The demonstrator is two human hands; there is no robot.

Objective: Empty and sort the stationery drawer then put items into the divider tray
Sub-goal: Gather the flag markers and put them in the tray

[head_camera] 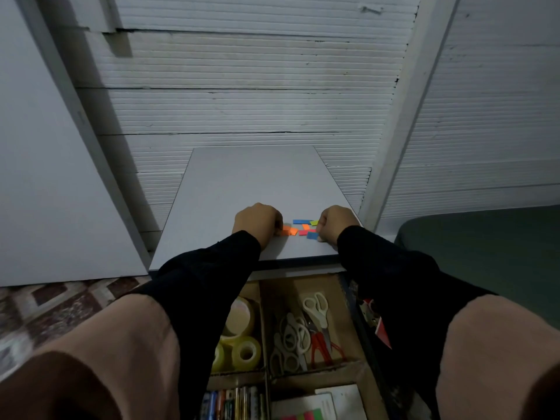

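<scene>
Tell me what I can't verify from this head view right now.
- Fingertips of left hand and right hand: curled under, facing away; grip on the coloured paper tabs unclear.
- Tray compartment at the bottom: cut off by frame edge.
- Red item: hidden by right sleeve.

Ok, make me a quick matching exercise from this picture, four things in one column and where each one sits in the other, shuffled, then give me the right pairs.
Things:
1. tape rolls
2. scissors
3. coloured paper tabs
4. pens

Places:
A. on the grey board, between the two hands
B. tray compartment, upper right
C. tray compartment, lower left, at the picture's bottom edge
D. tray compartment, upper left

Pairs: 1-D, 2-B, 3-A, 4-C
</scene>
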